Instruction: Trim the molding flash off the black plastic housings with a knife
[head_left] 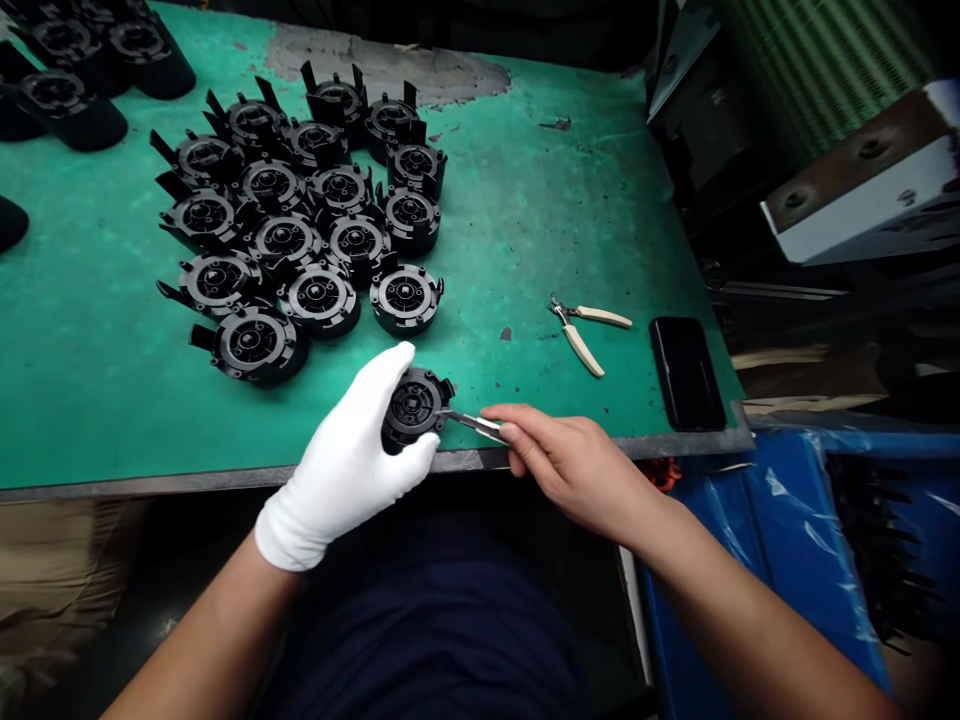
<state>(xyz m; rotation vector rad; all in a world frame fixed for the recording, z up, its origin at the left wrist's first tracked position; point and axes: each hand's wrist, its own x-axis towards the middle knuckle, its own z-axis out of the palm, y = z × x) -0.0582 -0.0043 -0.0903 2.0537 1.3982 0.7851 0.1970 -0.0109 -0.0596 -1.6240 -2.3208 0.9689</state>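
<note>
Black round part (pixel 415 405) in gloved left hand (pixel 352 465), blade (pixel 472 424) touching

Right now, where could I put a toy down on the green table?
Bare green lies between the pile of black parts and the pliers, and left of the pile. The pile itself is crowded; the phone fills the right corner.

A green table (pixel 525 200) carries clustered black round parts (pixel 300 220) upper left, pliers (pixel 589 330) and a phone (pixel 686 372) at right.
</note>
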